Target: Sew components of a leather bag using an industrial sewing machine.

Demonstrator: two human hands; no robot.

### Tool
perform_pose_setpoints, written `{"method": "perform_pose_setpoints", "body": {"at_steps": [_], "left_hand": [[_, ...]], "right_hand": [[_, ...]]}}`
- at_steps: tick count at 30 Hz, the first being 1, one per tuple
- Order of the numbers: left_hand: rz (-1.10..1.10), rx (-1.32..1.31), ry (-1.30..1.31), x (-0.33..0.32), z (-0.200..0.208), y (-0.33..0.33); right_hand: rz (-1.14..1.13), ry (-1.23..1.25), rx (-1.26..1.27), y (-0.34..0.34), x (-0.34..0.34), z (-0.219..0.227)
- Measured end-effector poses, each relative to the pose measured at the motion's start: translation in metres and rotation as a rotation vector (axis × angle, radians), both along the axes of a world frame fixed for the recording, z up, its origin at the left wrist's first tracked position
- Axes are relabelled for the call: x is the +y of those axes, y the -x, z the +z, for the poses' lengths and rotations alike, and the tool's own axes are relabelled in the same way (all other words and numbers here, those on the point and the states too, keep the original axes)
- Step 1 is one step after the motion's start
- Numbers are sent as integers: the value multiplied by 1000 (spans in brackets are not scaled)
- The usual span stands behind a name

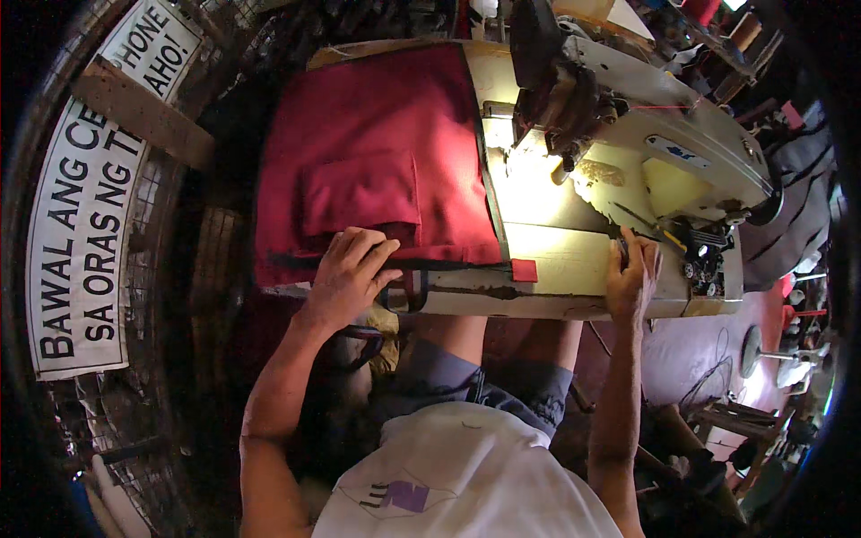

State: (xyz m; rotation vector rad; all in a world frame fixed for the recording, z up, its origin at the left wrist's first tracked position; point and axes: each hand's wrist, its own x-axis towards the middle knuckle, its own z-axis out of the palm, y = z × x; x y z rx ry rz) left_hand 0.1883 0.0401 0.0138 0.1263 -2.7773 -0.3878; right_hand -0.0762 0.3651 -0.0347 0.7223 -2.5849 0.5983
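A red fabric panel (377, 108) with black edging lies on the sewing table, left of the sewing machine (664, 134). A red patch pocket (363, 188) sits on its lower half. My left hand (350, 273) rests on the panel's near edge below the pocket, thumb and index finger apart. A black strap (415, 289) hangs off the near edge beside it. My right hand (635, 269) is at the table's right front, fingers closed around something small and dark that I cannot make out. Between the hands, a small red fabric tab (524, 270) lies by the panel's corner.
The machine's lamp lights the pale table top (556, 247) near the needle area. A yellow-handled tool (673, 240) and small metal parts (708, 264) lie at the machine's base. Thread spools (700, 11) stand at the back right. Printed signs (85, 233) hang on the mesh at left.
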Motion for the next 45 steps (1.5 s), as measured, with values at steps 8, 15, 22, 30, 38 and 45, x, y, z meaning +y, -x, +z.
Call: {"method": "perform_pose_setpoints", "body": {"at_steps": [8,15,22,30,38,45], "left_hand": [[20,22,-3,-2,3,-9],[94,108,-9,1,4,-12],[436,474,75,-29,32,8],[343,787,-180,-134,147,-61],[719,508,269,-122,231,-214],[982,-79,757,-76,280,-306]], "right_hand": [[-37,72,53,-4,-4,-6],[-24,60,62,-2,-1,-8],[-2,62,112,-3,-6,-7],[39,11,174,11,12,-21],[59,15,166,40,32,-42],[93,-157,251,58,31,-30]]}}
